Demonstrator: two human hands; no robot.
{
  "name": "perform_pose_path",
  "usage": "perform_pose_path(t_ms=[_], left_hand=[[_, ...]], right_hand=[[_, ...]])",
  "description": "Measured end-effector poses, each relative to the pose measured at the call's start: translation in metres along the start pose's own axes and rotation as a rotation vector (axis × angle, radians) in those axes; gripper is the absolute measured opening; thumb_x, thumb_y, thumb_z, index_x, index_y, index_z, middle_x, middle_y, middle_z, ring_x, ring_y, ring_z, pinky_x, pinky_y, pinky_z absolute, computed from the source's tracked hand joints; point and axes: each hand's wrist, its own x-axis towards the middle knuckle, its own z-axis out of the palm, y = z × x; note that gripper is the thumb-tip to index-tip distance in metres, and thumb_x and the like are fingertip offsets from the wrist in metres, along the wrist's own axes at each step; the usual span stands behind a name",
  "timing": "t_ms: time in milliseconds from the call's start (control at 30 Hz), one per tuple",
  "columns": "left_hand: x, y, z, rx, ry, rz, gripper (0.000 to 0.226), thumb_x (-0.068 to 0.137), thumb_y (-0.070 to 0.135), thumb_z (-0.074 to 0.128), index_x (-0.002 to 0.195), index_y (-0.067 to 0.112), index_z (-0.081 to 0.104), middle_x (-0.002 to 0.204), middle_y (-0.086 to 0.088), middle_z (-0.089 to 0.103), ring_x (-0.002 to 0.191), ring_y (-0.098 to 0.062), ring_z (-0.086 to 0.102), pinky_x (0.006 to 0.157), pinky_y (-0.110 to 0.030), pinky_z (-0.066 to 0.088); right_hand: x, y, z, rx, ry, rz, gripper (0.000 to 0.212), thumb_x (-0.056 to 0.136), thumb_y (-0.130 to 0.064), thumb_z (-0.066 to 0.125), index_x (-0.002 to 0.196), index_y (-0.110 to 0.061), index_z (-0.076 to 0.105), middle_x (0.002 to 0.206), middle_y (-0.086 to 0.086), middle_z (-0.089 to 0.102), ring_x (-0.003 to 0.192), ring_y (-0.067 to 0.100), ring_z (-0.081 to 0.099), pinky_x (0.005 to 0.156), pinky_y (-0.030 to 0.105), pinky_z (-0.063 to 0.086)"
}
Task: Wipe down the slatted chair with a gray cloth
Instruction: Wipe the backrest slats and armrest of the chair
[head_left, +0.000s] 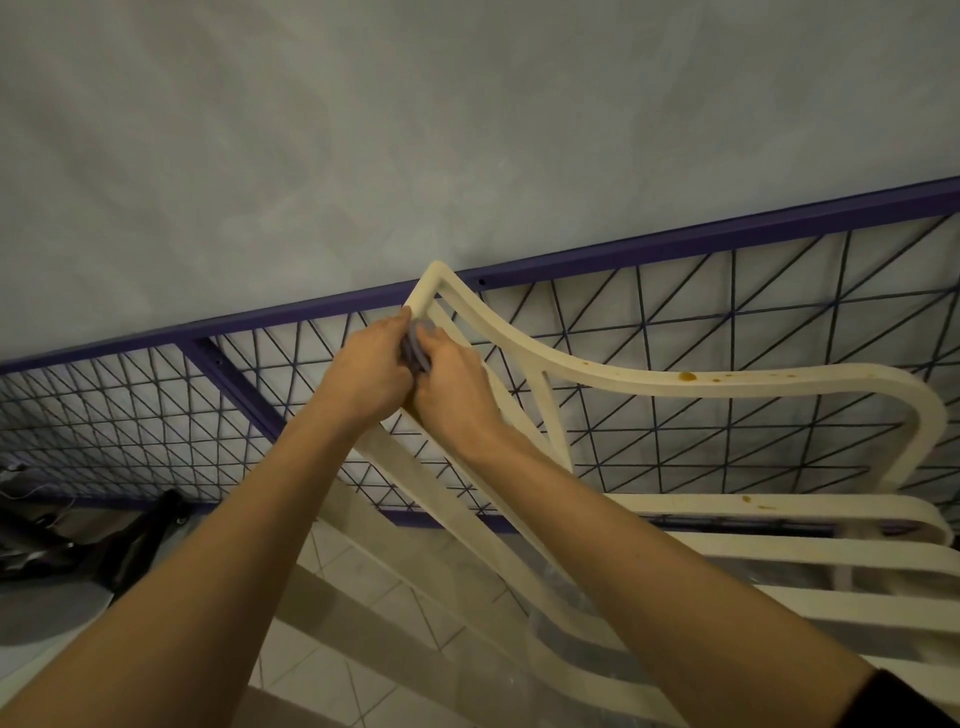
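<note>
The cream slatted chair (613, 371) fills the right and lower part of the view, its curved back rail rising to a corner at the top centre. Brown stains dot the rail on the right. Just below that corner, my left hand (371, 371) and my right hand (457, 384) meet on the chair's side rail. The gray cloth (415, 349) is bunched between them, with only a small fold of it showing. Both hands are closed around the cloth and the rail. The seat slats run along the lower right.
A purple metal frame (675, 236) with a dark wire grid leans on the pale wall behind the chair. Dark objects (78, 540) lie on the floor at the lower left. Light floor tiles (332, 660) show beneath the chair.
</note>
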Motion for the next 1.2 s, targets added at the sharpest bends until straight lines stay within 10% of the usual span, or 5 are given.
perform_pose_path(t_ms=[433, 533, 633, 833, 1200], left_hand=[[-0.001, 0.0, 0.002, 0.032, 0.019, -0.031, 0.06, 0.097, 0.006, 0.046, 0.152, 0.018, 0.023, 0.141, -0.012, 0.044, 0.121, -0.029, 0.049, 0.099, -0.039, 0.042], [-0.002, 0.002, 0.003, 0.052, 0.019, -0.014, 0.06, 0.097, 0.005, 0.045, 0.151, 0.021, 0.025, 0.141, -0.011, 0.044, 0.12, -0.029, 0.049, 0.097, -0.039, 0.044], [-0.002, 0.0, 0.004, 0.08, 0.017, 0.015, 0.059, 0.095, 0.003, 0.046, 0.149, 0.023, 0.031, 0.143, -0.008, 0.042, 0.12, -0.028, 0.049, 0.096, -0.038, 0.044], [0.001, -0.004, 0.006, 0.103, 0.006, 0.019, 0.06, 0.094, 0.004, 0.048, 0.149, 0.022, 0.032, 0.148, -0.007, 0.038, 0.125, -0.028, 0.046, 0.101, -0.04, 0.042], [0.004, -0.011, 0.01, 0.185, 0.017, 0.061, 0.068, 0.09, 0.011, 0.059, 0.15, 0.023, 0.03, 0.148, -0.007, 0.035, 0.124, -0.028, 0.047, 0.098, -0.041, 0.044]], right_hand=[[-0.058, 0.106, 0.031, 0.171, 0.021, 0.03, 0.054, 0.1, -0.006, 0.045, 0.147, -0.03, 0.034, 0.157, -0.01, 0.026, 0.144, 0.009, 0.026, 0.12, 0.039, 0.022], [-0.075, 0.135, 0.029, 0.097, 0.066, 0.109, 0.031, 0.097, -0.048, 0.05, 0.122, -0.034, 0.061, 0.12, -0.012, 0.064, 0.118, 0.017, 0.056, 0.113, 0.042, 0.033], [-0.059, 0.115, 0.017, -0.14, -0.066, 0.139, 0.011, 0.096, -0.03, 0.051, 0.086, -0.025, 0.048, 0.082, -0.005, 0.051, 0.082, 0.021, 0.043, 0.077, 0.026, 0.04], [-0.013, 0.054, 0.002, -0.159, -0.147, 0.281, 0.02, 0.094, -0.012, 0.051, 0.108, -0.004, 0.062, 0.107, 0.013, 0.063, 0.095, 0.027, 0.061, 0.081, 0.033, 0.05], [-0.043, 0.079, 0.026, 0.192, 0.033, -0.01, 0.069, 0.088, 0.017, 0.048, 0.147, -0.015, 0.033, 0.16, 0.0, 0.017, 0.147, 0.013, 0.013, 0.119, 0.027, 0.015]])
